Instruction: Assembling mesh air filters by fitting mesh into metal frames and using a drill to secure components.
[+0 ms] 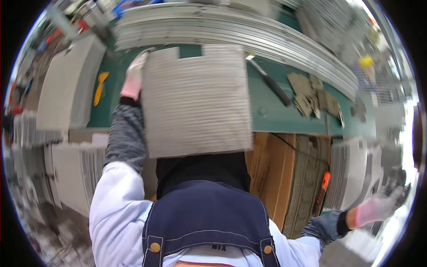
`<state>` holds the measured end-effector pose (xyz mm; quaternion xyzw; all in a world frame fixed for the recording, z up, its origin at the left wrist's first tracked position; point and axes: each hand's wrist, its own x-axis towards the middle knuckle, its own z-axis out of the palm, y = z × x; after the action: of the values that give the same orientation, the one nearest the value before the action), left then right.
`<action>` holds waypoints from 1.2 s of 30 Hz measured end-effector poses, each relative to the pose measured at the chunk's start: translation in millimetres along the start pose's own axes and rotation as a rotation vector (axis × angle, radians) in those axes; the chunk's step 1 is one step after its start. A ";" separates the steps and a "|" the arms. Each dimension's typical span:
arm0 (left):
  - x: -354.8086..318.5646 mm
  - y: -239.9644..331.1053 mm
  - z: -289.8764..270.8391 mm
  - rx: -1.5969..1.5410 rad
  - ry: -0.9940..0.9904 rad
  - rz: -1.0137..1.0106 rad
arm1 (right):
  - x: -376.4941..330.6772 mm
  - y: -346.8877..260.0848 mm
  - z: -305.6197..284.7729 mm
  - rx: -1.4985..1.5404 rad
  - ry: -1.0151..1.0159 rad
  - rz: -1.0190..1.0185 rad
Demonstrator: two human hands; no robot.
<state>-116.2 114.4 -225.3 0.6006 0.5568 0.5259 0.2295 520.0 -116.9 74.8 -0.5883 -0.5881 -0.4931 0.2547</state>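
A grey, finely ribbed mesh-like panel with a square notch in its far edge is in front of me, its near edge at my waist. My left hand, in a white and pink glove, is closed on the panel's far left corner and side. Far out to the right, my right hand wears a similar glove. Its fingers are smeared by motion and meet a dark object whose kind I cannot make out.
The green bench bears a black-handled tool, crumpled tan gloves and a yellow tool. Long metal profiles lie behind. White panels are stacked left. Below the bench are a cardboard box and an orange-handled tool.
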 end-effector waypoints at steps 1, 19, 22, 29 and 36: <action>-1.9 -1.4 2.1 -0.045 0.011 -0.064 | -6.6 -79.9 18.6 0.533 -0.128 0.326; -21.2 6.2 -2.8 -0.743 -0.002 -0.331 | -101.2 -340.2 182.2 1.878 -1.356 1.019; -15.7 17.4 -3.1 -0.731 -0.017 -0.347 | -110.3 -339.9 197.1 1.867 -1.355 0.998; -12.9 -3.4 -8.6 -0.916 -0.094 -0.331 | -112.5 -343.6 205.8 1.927 -1.443 1.089; -18.1 10.1 -10.8 -0.695 -0.095 -0.306 | -112.9 -348.1 202.8 1.831 -1.372 0.959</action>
<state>-118.3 91.8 -219.7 0.4205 0.4171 0.6147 0.5208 268.7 73.9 -199.9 -0.4862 -0.4532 0.6514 0.3660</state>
